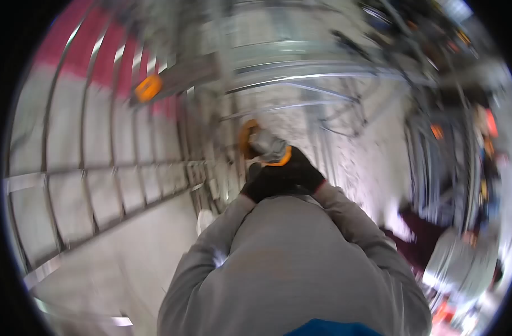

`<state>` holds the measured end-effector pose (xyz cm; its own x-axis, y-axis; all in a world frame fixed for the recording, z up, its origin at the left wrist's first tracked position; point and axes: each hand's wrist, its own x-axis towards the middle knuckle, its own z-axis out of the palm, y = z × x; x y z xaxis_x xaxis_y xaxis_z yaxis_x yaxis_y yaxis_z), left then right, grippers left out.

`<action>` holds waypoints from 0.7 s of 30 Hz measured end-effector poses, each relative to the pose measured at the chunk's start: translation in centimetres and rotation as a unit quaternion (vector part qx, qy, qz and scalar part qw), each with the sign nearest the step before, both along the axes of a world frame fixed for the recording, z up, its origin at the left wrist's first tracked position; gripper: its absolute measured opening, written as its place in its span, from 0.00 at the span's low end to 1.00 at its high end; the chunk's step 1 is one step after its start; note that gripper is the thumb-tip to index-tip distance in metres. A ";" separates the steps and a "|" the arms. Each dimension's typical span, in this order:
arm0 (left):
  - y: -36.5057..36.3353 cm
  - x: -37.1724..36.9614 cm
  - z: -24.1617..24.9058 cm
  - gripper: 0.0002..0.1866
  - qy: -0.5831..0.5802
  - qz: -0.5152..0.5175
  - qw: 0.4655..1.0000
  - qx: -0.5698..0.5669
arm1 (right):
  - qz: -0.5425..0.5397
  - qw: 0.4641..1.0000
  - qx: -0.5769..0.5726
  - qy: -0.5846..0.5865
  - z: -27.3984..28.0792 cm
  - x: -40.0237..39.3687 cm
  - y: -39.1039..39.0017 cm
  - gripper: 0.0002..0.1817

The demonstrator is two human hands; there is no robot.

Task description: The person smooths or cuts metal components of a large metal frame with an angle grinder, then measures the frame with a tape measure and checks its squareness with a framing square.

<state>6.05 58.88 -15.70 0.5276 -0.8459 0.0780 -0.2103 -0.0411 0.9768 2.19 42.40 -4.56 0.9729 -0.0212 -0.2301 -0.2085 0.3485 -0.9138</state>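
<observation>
Up against the metal frame wall (99, 185), both gloved hands (281, 176) are gripping tight on a grey-and-orange power tool (265, 147); looks mid-fastening, next needing steady pressure.

A single head-worn camera gives the only view; it looks forward and steeply down along the person's own grey-sleeved arms (289, 263), which fill the lower middle of the frame; the lens is a fisheye, so a black ring borders the round picture and straight metal framing (99, 173) bows at the left; the gloved hands (284, 176) sit close, near the centre; the floor (373, 151) lies well beyond them; everything is blurred; no second view shares the scene.
</observation>
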 end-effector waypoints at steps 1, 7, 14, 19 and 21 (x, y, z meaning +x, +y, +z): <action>-0.2 0.0 -2.5 0.22 -0.068 -0.043 0.997 -0.008 | 0.027 0.997 -0.073 -0.002 -0.3 0.1 -0.3 0.19; -0.7 6.5 -3.6 0.17 -0.318 -0.156 0.920 0.169 | -0.205 0.962 -0.167 -0.070 -1.4 -2.7 -1.5 0.28; -11.0 14.1 8.0 0.17 -0.031 -0.009 0.998 -0.051 | -0.238 0.935 -0.263 0.008 0.6 -7.4 -0.6 0.38; -12.3 14.0 8.6 0.17 -0.031 -0.049 0.997 -0.048 | -0.326 0.921 -0.130 0.166 -6.6 -17.7 -0.8 0.28; -11.9 13.3 7.9 0.16 -0.027 -0.066 0.997 -0.041 | -0.323 0.778 -0.506 0.182 -14.6 -22.7 -0.7 0.28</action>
